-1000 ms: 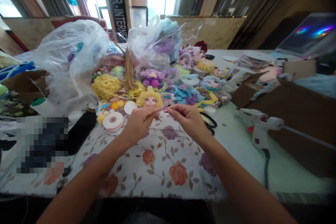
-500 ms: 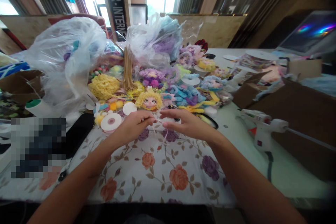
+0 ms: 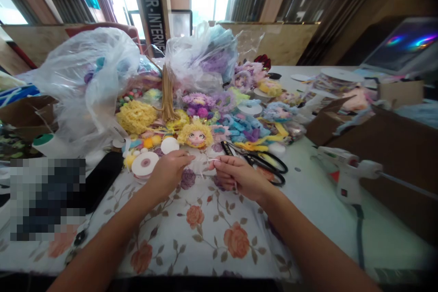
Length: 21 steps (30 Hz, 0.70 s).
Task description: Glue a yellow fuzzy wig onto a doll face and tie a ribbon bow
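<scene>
Over the floral cloth (image 3: pixel 191 246), my left hand (image 3: pixel 171 171) is closed in a pinch, with its fingertips near a thin pale ribbon (image 3: pixel 201 168). Facing it, my right hand (image 3: pixel 237 175) pinches the same ribbon between thumb and forefinger, its other fingers curled. The ribbon spans the small gap between my hands, and a loose end hangs below. Just behind them lies a doll head with curly yellow hair (image 3: pixel 196 136). Black-handled scissors (image 3: pixel 263 162) rest right of my right hand. A ribbon spool (image 3: pixel 145 164) sits left of my left hand.
Behind are a yellow yarn bundle (image 3: pixel 137 117), a clear plastic bag (image 3: pixel 89 64) and blue yarn pieces (image 3: pixel 244 125). A white glue gun (image 3: pixel 347 173) stands by a cardboard box (image 3: pixel 386 155) at the right. A black phone (image 3: pixel 104 180) lies at the left.
My hands have moved slightly apart. The fingers of my right hand have curled in around the ribbon, and the scissors behind it now show more fully. The view has tilted slightly.
</scene>
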### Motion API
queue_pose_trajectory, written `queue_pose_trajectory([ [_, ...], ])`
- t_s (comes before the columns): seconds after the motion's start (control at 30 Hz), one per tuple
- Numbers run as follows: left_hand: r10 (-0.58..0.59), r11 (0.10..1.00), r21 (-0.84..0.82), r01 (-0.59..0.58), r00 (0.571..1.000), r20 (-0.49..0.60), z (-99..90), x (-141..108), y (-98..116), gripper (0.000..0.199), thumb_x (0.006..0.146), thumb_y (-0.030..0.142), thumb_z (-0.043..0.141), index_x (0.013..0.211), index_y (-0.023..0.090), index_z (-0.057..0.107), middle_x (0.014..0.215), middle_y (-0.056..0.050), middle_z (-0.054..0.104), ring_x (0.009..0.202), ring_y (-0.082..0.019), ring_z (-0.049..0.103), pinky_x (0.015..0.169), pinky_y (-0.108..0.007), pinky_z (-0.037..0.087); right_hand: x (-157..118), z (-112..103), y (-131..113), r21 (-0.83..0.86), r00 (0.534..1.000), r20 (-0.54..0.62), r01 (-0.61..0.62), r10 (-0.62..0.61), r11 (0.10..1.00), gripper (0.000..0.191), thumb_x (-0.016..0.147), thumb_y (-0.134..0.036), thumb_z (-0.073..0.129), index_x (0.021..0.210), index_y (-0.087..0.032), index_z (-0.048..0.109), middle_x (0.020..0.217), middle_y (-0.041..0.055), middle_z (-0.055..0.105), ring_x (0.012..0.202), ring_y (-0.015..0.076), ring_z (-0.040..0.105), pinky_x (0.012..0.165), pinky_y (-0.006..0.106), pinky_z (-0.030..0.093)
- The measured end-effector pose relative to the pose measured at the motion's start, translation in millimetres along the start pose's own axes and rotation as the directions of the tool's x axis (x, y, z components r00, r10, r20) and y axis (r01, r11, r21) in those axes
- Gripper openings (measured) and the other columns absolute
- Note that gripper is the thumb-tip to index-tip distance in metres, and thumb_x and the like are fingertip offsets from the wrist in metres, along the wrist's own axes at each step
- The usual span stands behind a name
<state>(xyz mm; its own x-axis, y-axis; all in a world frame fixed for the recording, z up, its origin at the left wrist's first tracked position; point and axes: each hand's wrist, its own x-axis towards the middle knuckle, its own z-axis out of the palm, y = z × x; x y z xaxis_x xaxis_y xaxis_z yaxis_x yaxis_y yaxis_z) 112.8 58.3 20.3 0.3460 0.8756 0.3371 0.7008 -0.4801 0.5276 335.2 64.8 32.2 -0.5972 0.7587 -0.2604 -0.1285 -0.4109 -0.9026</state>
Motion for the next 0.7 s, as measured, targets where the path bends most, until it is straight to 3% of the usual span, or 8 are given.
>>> queue_pose_trajectory([
  [0.1, -0.107, 0.991, -0.088, 0.103, 0.994, -0.036, 0.9, -2, 0, 0.024, 0.088, 0.021, 0.049, 0.103, 0.019, 0.068, 0.094, -0.006, 0.071, 0.086, -0.019, 0.064, 0.077, -0.031, 0.048, 0, -3, 1, 0.029, 0.998, 0.052, -0.045, 0.043, 0.999, 0.025, 0.079, -0.037, 0.066, 0.086, -0.013, 0.061, 0.053, -0.0081, 0.038, 0.041, 0.0026, 0.024, 0.038, 0.018, 0.016],
  [0.23, -0.203, 0.955, -0.236, 0.181, 0.977, -0.071, 0.0, -5, 10, 0.018, 0.086, 0.024, 0.052, 0.098, 0.020, 0.064, 0.107, -0.007, 0.068, 0.091, -0.019, 0.064, 0.064, -0.026, 0.049, 1, -3, 2, 0.044, 0.996, 0.087, -0.035, 0.032, 0.998, 0.026, 0.082, -0.038, 0.064, 0.087, -0.012, 0.062, 0.051, -0.0110, 0.025, 0.042, 0.0025, 0.013, 0.037, 0.017, 0.008],
  [0.3, -0.159, 0.939, -0.312, 0.144, 0.987, -0.026, 0.3, -6, 15, 0.013, 0.083, 0.025, 0.057, 0.092, 0.020, 0.066, 0.118, -0.008, 0.064, 0.094, -0.019, 0.064, 0.061, -0.024, 0.049, 1, -2, 3, 0.062, 0.996, 0.086, -0.013, 0.008, 0.998, 0.027, 0.084, -0.039, 0.062, 0.086, -0.012, 0.062, 0.052, -0.0112, 0.021, 0.043, 0.0029, 0.011, 0.037, 0.017, 0.007],
  [0.37, -0.064, 0.934, -0.349, 0.072, 0.997, 0.034, 2.9, -8, 18, 0.012, 0.082, 0.024, 0.060, 0.087, 0.021, 0.070, 0.124, -0.007, 0.061, 0.098, -0.020, 0.063, 0.069, -0.026, 0.051, 1, 0, 4, 0.083, 0.995, 0.100, 0.001, -0.010, 0.997, 0.030, 0.086, -0.042, 0.057, 0.086, -0.012, 0.062, 0.052, -0.0108, 0.022, 0.043, 0.0034, 0.010, 0.037, 0.018, 0.007],
  [0.47, 0.067, 0.929, -0.368, -0.030, 0.994, 0.090, 10.9, -10, 18, 0.022, 0.085, 0.018, 0.053, 0.096, 0.024, 0.072, 0.120, -0.006, 0.065, 0.105, -0.020, 0.061, 0.090, -0.032, 0.048, 0, 3, 3, 0.098, 0.991, 0.126, 0.027, -0.039, 0.995, 0.030, 0.089, -0.041, 0.053, 0.086, -0.013, 0.063, 0.052, -0.0100, 0.024, 0.043, 0.0040, 0.011, 0.038, 0.019, 0.009],
  [0.53, 0.074, 0.929, -0.368, -0.035, 0.993, 0.092, 15.9, -10, 16, 0.029, 0.087, 0.015, 0.049, 0.104, 0.025, 0.070, 0.116, -0.006, 0.067, 0.105, -0.019, 0.062, 0.093, -0.033, 0.045, -2, 5, 2, 0.101, 0.989, 0.135, 0.049, -0.063, 0.994, 0.026, 0.089, -0.037, 0.055, 0.087, -0.013, 0.063, 0.052, -0.0095, 0.025, 0.043, 0.0042, 0.014, 0.039, 0.019, 0.011],
  [0.7, -0.186, 0.894, -0.407, 0.186, 0.982, 0.040, 16.3, -7, 16, 0.024, 0.086, 0.023, 0.051, 0.098, 0.021, 0.072, 0.095, -0.007, 0.073, 0.086, -0.021, 0.066, 0.080, -0.033, 0.050, -7, 8, 3, 0.082, 0.970, 0.218, 0.092, -0.108, 0.992, 0.022, 0.089, -0.032, 0.057, 0.092, -0.012, 0.066, 0.051, -0.0087, 0.032, 0.042, 0.0039, 0.019, 0.040, 0.020, 0.013],
])
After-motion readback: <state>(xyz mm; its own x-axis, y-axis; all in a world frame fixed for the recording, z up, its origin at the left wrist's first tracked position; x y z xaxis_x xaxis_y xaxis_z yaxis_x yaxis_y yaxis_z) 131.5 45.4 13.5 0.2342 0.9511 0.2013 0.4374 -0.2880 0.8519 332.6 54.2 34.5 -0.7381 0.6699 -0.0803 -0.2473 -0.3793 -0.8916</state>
